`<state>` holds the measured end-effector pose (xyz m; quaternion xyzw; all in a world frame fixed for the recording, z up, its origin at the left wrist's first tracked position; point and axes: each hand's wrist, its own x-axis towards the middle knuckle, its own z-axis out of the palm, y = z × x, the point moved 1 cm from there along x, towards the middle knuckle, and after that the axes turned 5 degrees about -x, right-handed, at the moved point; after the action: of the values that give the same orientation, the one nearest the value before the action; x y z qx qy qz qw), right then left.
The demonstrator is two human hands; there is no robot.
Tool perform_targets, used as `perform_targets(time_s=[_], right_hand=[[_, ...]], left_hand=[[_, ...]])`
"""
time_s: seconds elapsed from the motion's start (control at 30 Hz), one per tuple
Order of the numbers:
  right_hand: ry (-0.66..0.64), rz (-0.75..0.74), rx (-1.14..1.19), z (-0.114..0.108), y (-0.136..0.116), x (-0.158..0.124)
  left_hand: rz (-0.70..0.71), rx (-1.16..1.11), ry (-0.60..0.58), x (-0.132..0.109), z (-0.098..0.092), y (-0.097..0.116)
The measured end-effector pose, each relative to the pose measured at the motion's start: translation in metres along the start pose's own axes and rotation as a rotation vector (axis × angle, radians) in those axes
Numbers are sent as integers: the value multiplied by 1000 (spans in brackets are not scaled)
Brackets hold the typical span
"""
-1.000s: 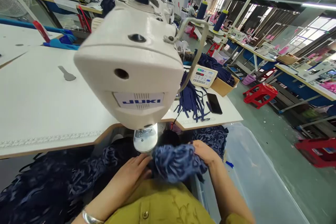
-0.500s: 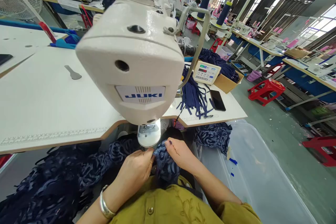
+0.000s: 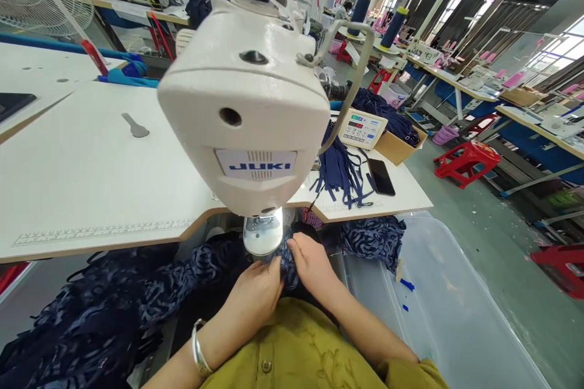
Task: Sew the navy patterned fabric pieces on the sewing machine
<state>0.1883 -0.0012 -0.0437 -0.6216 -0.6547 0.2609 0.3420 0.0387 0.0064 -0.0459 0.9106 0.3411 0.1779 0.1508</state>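
Observation:
A white sewing machine head (image 3: 249, 109) fills the middle of the view, its lit lower end and clear guard (image 3: 263, 236) pointing down. Just below and right of the guard, a dark blue patterned piece of fabric (image 3: 288, 268) is pinched between both hands. My left hand (image 3: 255, 295) grips its left side, thumb on top. On its right edge my right hand (image 3: 314, 262) is closed, thumb pressed down. The needle and presser foot are hidden behind the guard. More of the patterned fabric (image 3: 168, 282) lies heaped at the left.
Navy straps (image 3: 340, 170), a phone (image 3: 381, 177) and a control panel (image 3: 362, 128) sit on the white table (image 3: 91, 182) at the right. A flat metal piece (image 3: 135, 126) lies on the left. Below right stands a clear plastic bin (image 3: 456, 316) with patterned fabric (image 3: 374, 240) over its edge.
Both hands have brought the fabric forward, closer under the machine head, and less of it shows in front of my body. The view has shifted slightly.

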Motion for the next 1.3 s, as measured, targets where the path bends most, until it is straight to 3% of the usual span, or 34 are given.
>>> perform_targets(time_s=[0.1, 0.17, 0.3, 0.4, 0.5, 0.6, 0.67, 0.7, 0.77, 0.83, 0.9, 0.97, 1.07, 1.3], right_hand=[[38, -23, -259, 0, 0, -3], [-24, -17, -229, -8, -2, -3], [-335, -119, 4, -35, -17, -2], [-523, -315, 17, -49, -37, -3], [-393, -391, -86, -54, -53, 4], [-183, -319, -180, -49, -58, 18], [-109, -224, -151, -41, -57, 28], [-88, -163, -103, -36, -56, 32], [-56, -30, 26, -27, -52, 37], [-30, 83, 157, -21, -49, 40], [-45, 159, 298, -19, -46, 42], [-75, 216, 420, -18, -43, 45], [-60, 223, 441, -21, -40, 51], [-47, 75, 229, -30, -41, 66]], left_hand=[[-20, 2, -17, -3, 0, 2], [-45, -5, 2, -5, -4, 1], [-69, -242, 14, -9, -23, -5], [-68, -563, -123, -10, -42, -9], [-185, -617, -134, -9, -64, -13], [-241, -348, 165, -6, -82, -17], [-148, -66, 396, -5, -88, -18], [-65, 62, 455, -4, -88, -18], [109, 206, 421, -4, -85, -19], [221, 200, 281, -4, -79, -22], [232, 159, 168, -4, -75, -24], [209, 153, 132, -2, -74, -25], [153, 148, 164, 1, -75, -21], [3, 275, 351, 4, -70, -5]])
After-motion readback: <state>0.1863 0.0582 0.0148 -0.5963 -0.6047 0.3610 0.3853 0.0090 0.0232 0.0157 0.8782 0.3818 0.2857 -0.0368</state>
